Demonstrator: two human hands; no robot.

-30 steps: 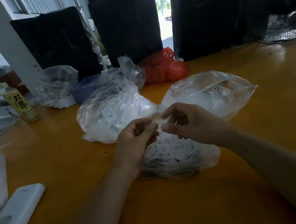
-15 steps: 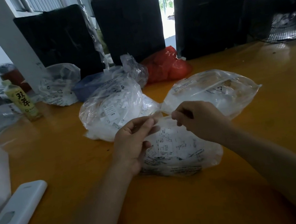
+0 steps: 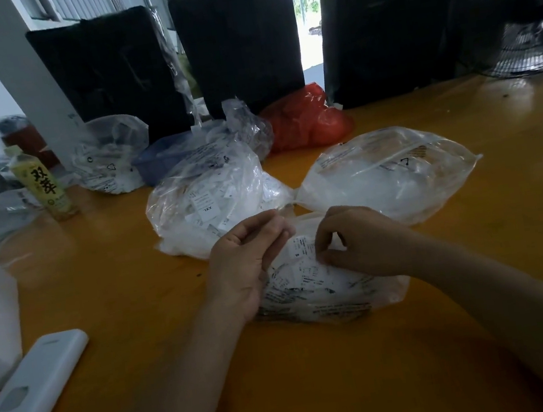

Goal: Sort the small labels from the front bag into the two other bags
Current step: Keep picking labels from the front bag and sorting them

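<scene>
I'm looking at the orange surface (image 3: 421, 359) first, it's carrying three clear bags in a triangle. The left bag (image 3: 206, 197) is sitting up and left of my hands, stuffed with labels, one reading XXL through the plastic. The right bag (image 3: 386, 173) is lying up and right, long axis running roughly left-right, mouth side I can't tell. The front bag (image 3: 326, 292) is lying nearest me, under and between both hands, long axis running left to right, touching neither far bag as far as I can see. My left hand (image 3: 246, 261) is resting at the front bag's left end, fingers (image 3: 273, 229) curling over its top edge; whether they're actually pinching plastic or a label I can't tell. My right hand (image 3: 361, 242) is sitting on the bag's upper middle, fingers curling down and pinching at the plastic or at a label under it, which one isn't clear. A small label (image 3: 301, 248) marked S is showing just between the two hands, touching distance from the right fingertips, so I'm judging the right hand nearer to it. Both sorting bags are lying just beyond the hands, left bag closer to the left hand, right bag closer to the right.
</scene>
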